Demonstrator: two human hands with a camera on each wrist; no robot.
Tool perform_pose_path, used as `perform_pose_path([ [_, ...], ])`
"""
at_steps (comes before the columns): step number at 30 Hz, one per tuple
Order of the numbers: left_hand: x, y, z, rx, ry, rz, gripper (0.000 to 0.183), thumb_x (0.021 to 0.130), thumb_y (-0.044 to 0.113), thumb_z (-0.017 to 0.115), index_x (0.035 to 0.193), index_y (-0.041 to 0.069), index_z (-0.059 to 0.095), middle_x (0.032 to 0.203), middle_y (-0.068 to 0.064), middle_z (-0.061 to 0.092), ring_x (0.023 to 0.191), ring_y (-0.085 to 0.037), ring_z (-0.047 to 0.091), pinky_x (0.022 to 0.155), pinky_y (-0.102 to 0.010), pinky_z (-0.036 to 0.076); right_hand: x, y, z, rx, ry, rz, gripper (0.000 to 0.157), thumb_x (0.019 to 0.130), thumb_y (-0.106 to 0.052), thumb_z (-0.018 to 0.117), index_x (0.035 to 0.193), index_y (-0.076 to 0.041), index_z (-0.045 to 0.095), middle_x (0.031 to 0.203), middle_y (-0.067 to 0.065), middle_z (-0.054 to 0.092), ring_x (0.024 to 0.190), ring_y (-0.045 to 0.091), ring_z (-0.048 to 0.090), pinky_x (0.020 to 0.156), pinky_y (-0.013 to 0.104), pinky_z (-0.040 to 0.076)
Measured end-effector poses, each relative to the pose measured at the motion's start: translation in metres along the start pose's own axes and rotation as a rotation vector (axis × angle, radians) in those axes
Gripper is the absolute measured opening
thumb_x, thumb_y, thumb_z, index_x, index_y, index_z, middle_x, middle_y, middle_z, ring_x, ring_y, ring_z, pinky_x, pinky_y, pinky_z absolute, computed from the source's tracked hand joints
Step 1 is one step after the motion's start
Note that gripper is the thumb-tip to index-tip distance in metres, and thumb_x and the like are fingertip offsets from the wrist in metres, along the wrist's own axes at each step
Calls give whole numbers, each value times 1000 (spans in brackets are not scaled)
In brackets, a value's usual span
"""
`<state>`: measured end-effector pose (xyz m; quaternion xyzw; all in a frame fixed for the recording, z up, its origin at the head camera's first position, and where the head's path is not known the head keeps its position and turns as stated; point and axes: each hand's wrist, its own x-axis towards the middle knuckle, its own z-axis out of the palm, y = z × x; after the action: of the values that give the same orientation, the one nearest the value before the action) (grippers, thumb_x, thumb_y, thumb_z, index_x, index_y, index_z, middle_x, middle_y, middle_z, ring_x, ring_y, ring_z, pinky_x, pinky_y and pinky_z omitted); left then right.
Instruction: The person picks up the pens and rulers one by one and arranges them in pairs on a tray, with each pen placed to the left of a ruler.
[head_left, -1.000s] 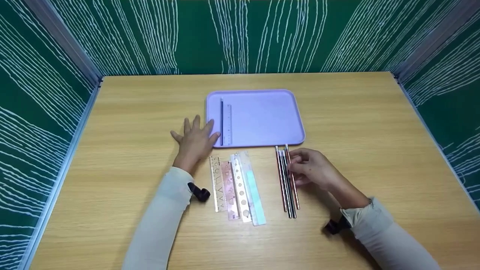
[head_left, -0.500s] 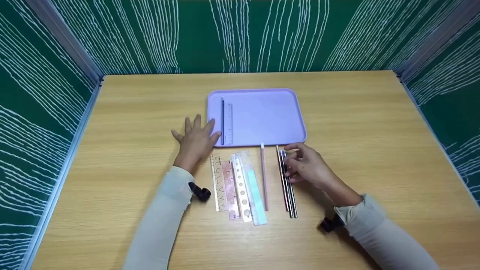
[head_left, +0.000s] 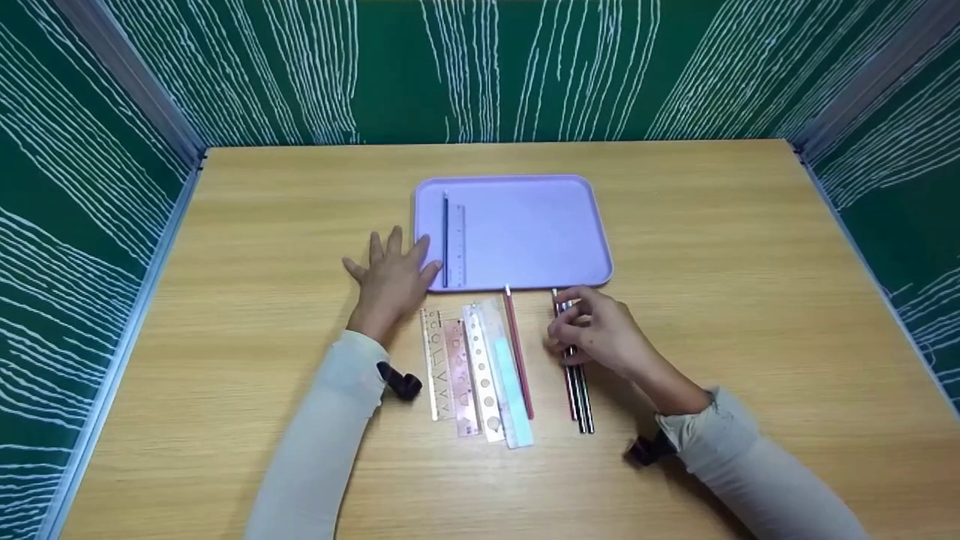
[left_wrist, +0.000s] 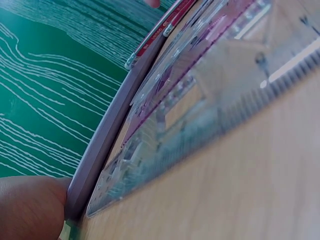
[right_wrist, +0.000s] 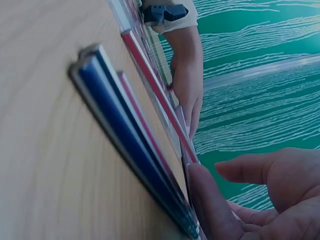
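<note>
My left hand lies with fingers spread at the lower left corner of a purple tray, thumb over its rim. Inside the tray a dark pencil lies beside a short clear ruler. My right hand hovers over a small bunch of pencils, dark ones and a red one. In the right wrist view its thumb and forefinger stand apart, with nothing pinched between them. A single red pencil lies left of the bunch, along the rulers, its tip end reaching the tray's front rim.
Several rulers lie side by side before the tray: a clear stencil ruler, a pink one, one with round holes and one with a teal strip. Green walls with white lines enclose the wooden table.
One red pencil has left the bunch and slid left until beside the teal-strip ruler. My right hand has let it go and shifted slightly left. The left hand stays put.
</note>
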<state>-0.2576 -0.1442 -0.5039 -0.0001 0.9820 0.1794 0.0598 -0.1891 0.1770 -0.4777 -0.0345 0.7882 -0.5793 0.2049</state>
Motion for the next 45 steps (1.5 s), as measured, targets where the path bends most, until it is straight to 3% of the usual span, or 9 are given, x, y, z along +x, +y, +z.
perform_pose_path([
  [10,-1,1,0,8,-11,3,62,104,62,40,160,37,32,173,-13,11,156,-50,-2,103,-90,-6,3,-3,18,32,-36,12,54,88,-2,77,135,1,50,115,23,68,87,31,77,70,47,65],
  [21,1,1,0,10,-21,9,63,104,61,37,161,34,32,172,-14,11,157,-50,-3,104,-90,-6,14,-3,35,-22,-24,0,51,84,0,77,129,1,54,101,19,74,76,24,74,66,43,65],
  [30,1,1,-1,16,-24,4,63,104,62,36,161,35,31,173,-13,9,157,-50,-4,104,-89,-7,19,-6,43,-60,-9,26,60,75,-1,88,126,1,56,100,16,70,66,24,73,62,43,65],
  [37,2,1,0,20,-24,5,63,104,63,35,161,36,30,173,-13,9,157,-49,-5,104,-89,-7,20,-5,46,-120,3,10,54,72,7,84,120,1,59,94,13,70,65,20,71,59,41,64],
  [45,0,0,0,8,-16,3,64,104,63,37,161,36,31,173,-13,10,157,-49,-4,104,-90,-7,21,-7,47,-64,-44,57,50,77,8,79,123,2,59,95,13,66,63,21,68,62,42,65],
])
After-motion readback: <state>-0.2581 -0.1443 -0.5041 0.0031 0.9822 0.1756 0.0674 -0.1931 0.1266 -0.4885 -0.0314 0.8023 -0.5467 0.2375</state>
